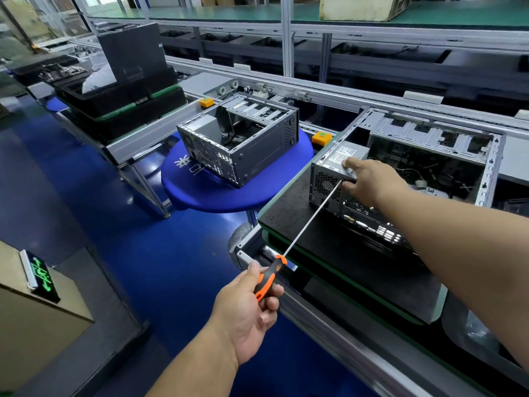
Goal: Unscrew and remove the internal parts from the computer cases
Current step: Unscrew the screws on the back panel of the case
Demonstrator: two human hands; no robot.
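Left hand grips screwdriver, tip at rear of near case. Right hand pinches the power supply corner. Second case far left, on blue stool

Open case top gives access (cables clutter inside).

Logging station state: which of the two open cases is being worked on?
The near case on the black mat; right hand holds its power supply. The other case sits untouched on the blue stool.
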